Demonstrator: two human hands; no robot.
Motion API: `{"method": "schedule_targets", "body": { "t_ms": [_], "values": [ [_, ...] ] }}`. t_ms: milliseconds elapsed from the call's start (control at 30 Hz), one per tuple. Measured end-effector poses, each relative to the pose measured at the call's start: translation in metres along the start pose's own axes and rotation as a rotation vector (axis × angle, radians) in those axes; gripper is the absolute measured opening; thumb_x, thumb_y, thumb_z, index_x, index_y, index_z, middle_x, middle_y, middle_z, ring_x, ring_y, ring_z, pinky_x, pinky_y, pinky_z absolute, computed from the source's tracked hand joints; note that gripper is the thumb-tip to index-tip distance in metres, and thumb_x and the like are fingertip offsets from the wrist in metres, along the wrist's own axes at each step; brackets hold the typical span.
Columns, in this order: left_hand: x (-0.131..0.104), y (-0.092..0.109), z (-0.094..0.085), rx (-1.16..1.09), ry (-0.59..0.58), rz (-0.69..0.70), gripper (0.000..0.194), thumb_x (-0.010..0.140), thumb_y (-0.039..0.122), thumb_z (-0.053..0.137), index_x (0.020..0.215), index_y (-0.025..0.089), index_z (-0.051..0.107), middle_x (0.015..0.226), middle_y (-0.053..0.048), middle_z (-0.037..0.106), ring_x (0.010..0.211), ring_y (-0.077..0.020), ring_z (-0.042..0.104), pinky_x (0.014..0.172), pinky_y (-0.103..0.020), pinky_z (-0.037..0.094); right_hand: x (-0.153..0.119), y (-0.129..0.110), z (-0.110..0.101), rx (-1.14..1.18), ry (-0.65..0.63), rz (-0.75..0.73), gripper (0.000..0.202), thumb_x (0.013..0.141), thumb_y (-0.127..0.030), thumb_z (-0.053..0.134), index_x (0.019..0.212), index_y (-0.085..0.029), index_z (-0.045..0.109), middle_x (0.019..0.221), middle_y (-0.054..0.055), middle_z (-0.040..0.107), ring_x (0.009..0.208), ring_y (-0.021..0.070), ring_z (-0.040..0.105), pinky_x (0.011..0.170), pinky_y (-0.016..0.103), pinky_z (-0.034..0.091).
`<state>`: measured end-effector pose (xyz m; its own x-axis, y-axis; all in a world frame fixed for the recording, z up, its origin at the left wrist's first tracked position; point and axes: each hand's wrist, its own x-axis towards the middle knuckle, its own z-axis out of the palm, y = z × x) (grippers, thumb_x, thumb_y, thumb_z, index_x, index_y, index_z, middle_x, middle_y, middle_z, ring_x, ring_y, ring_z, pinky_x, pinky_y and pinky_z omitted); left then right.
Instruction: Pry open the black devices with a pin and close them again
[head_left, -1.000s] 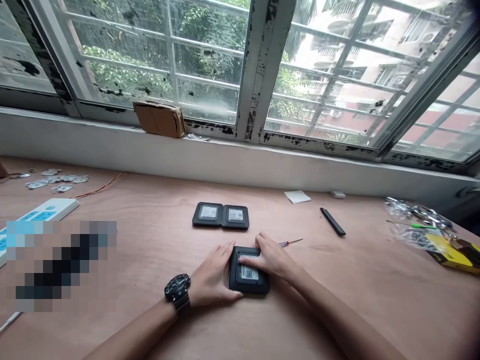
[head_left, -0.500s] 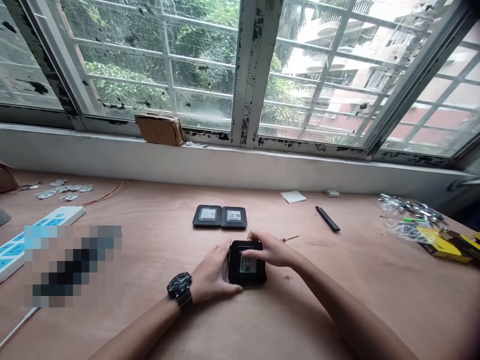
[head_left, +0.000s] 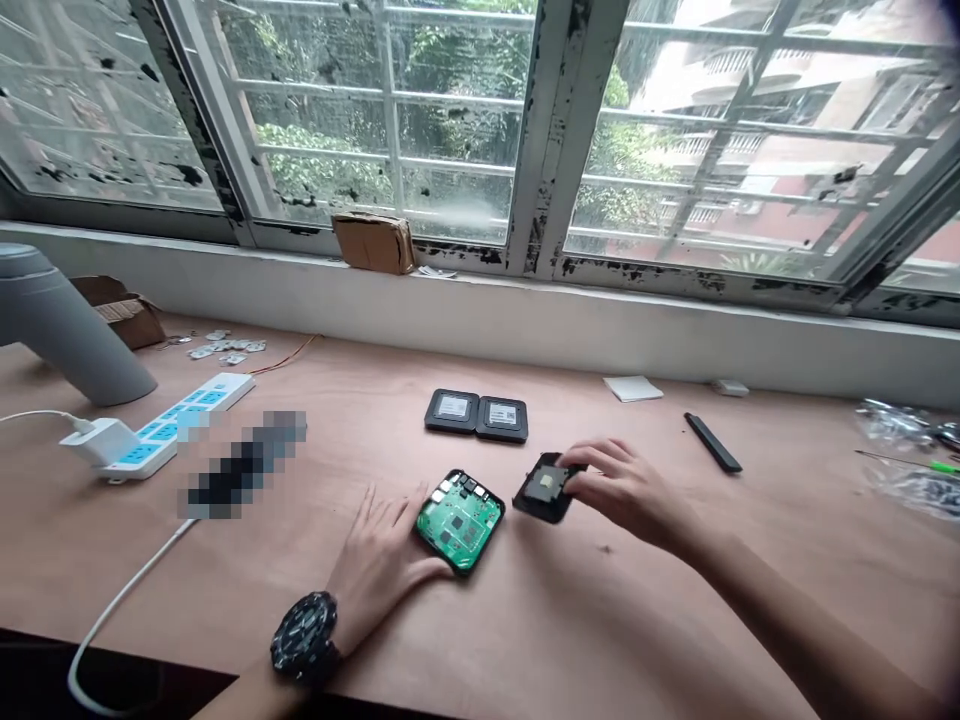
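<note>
A black case half with a green circuit board (head_left: 460, 524) lies on the wooden table near the middle. My left hand (head_left: 382, 545), fingers spread, rests against its left side, the thumb along its lower edge. To the right, my right hand (head_left: 626, 490) pinches a black cover (head_left: 546, 488) by its right edge, with its inner side and a small dark plate showing. The cover is tilted beside the board, apart from it. Behind them, two black cases with white labels (head_left: 452, 410) (head_left: 502, 418) lie side by side.
A white power strip (head_left: 176, 425) with a plugged-in charger (head_left: 101, 440) is at left, near a grey cylinder (head_left: 82, 325). A blurred-out object lies beside it. At right are a black bar (head_left: 712, 443), a green-handled screwdriver (head_left: 941, 467) and plastic bags (head_left: 919, 490). White paper (head_left: 634, 388) lies behind.
The closed black case has come apart. My right hand has moved right with the cover, and the green board is now exposed beside my left hand. The view has shifted left.
</note>
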<state>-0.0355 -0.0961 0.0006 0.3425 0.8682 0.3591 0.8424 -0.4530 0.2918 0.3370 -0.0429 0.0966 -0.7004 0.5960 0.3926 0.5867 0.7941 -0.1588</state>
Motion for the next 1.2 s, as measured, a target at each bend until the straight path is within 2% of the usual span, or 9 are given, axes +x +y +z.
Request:
{"method": "schedule_targets", "body": {
  "t_ms": [133, 233, 433, 600, 733, 867, 967, 1067, 1200],
  "values": [
    [0.015, 0.008, 0.001, -0.010, -0.008, 0.053, 0.090, 0.085, 0.075, 0.063, 0.156, 0.028, 0.036, 0.114, -0.007, 0.072, 0.106, -0.0300, 0.068, 0.121, -0.062, 0.025, -0.046, 0.018, 0.035, -0.039, 0.081, 0.027, 0.020, 0.101, -0.018, 0.053, 0.103, -0.029, 0.069, 0.108, 0.006, 0.074, 0.102, 0.0252, 0.069, 0.086, 0.042, 0.054],
    [0.025, 0.011, 0.004, -0.011, -0.025, 0.080, 0.086, 0.086, 0.074, 0.063, 0.155, 0.028, 0.039, 0.108, -0.005, 0.073, 0.102, -0.0288, 0.069, 0.120, -0.059, 0.030, -0.063, 0.026, 0.056, 0.040, 0.120, 0.059, 0.028, 0.100, -0.012, 0.047, 0.105, -0.029, 0.068, 0.110, 0.007, 0.073, 0.104, 0.0236, 0.070, 0.086, 0.039, 0.058],
    [0.039, 0.014, 0.013, 0.025, -0.023, 0.082, 0.076, 0.093, 0.066, 0.060, 0.152, 0.022, 0.044, 0.098, -0.006, 0.072, 0.099, -0.0286, 0.068, 0.118, -0.058, 0.032, -0.065, 0.032, 0.073, 0.135, 0.084, 0.115, 0.022, 0.101, -0.016, 0.048, 0.105, -0.027, 0.068, 0.121, 0.008, 0.071, 0.108, 0.0220, 0.071, 0.087, 0.035, 0.060],
    [0.036, 0.011, 0.010, 0.034, -0.022, 0.117, 0.070, 0.098, 0.060, 0.057, 0.155, 0.024, 0.039, 0.091, -0.002, 0.072, 0.093, -0.0259, 0.069, 0.119, -0.057, 0.031, -0.065, 0.032, 0.074, 0.153, 0.073, 0.154, 0.025, 0.102, -0.016, 0.045, 0.102, -0.027, 0.068, 0.123, 0.008, 0.070, 0.117, 0.0236, 0.066, 0.093, 0.039, 0.059],
    [0.034, -0.012, -0.001, 0.068, -0.041, 0.175, 0.078, 0.096, 0.062, 0.058, 0.160, 0.026, 0.029, 0.123, -0.007, 0.070, 0.112, -0.0282, 0.067, 0.121, -0.055, 0.032, -0.067, 0.029, 0.068, 0.158, 0.049, 0.217, 0.025, 0.102, -0.018, 0.046, 0.109, -0.028, 0.068, 0.128, 0.009, 0.066, 0.116, 0.0240, 0.066, 0.095, 0.041, 0.058],
    [0.036, -0.046, -0.008, 0.097, -0.173, 0.219, 0.088, 0.093, 0.068, 0.057, 0.162, 0.024, 0.025, 0.158, -0.012, 0.044, 0.142, -0.0354, 0.046, 0.120, -0.055, 0.032, -0.069, 0.031, 0.060, 0.165, 0.029, 0.312, 0.030, 0.102, -0.031, 0.052, 0.130, -0.030, 0.062, 0.136, 0.010, 0.062, 0.123, 0.0271, 0.063, 0.103, 0.045, 0.055],
    [0.039, -0.062, -0.006, 0.123, -0.308, 0.205, 0.094, 0.091, 0.075, 0.053, 0.163, 0.022, 0.022, 0.166, -0.013, 0.026, 0.151, -0.0394, 0.028, 0.122, -0.059, 0.025, -0.073, 0.036, 0.058, 0.146, -0.049, 0.357, 0.074, 0.089, -0.053, 0.069, 0.153, -0.028, 0.040, 0.155, 0.013, 0.046, 0.143, 0.0348, 0.044, 0.116, 0.055, 0.043],
    [0.038, -0.067, -0.001, 0.142, -0.346, 0.196, 0.093, 0.093, 0.075, 0.049, 0.164, 0.025, 0.016, 0.168, -0.010, 0.017, 0.154, -0.0378, 0.021, 0.124, -0.059, 0.020, -0.076, 0.039, 0.061, 0.109, -0.150, 0.365, 0.117, 0.074, -0.070, 0.076, 0.163, -0.024, 0.017, 0.167, 0.014, 0.027, 0.154, 0.0390, 0.021, 0.124, 0.059, 0.025],
    [0.036, -0.070, 0.003, 0.153, -0.317, 0.243, 0.091, 0.096, 0.072, 0.048, 0.164, 0.028, 0.009, 0.168, -0.007, 0.014, 0.154, -0.0362, 0.020, 0.125, -0.056, 0.017, -0.072, 0.038, 0.065, 0.062, -0.232, 0.324, 0.133, 0.067, -0.080, 0.073, 0.165, -0.020, 0.006, 0.170, 0.015, 0.017, 0.156, 0.0407, 0.009, 0.127, 0.059, 0.011]
  ]
}}
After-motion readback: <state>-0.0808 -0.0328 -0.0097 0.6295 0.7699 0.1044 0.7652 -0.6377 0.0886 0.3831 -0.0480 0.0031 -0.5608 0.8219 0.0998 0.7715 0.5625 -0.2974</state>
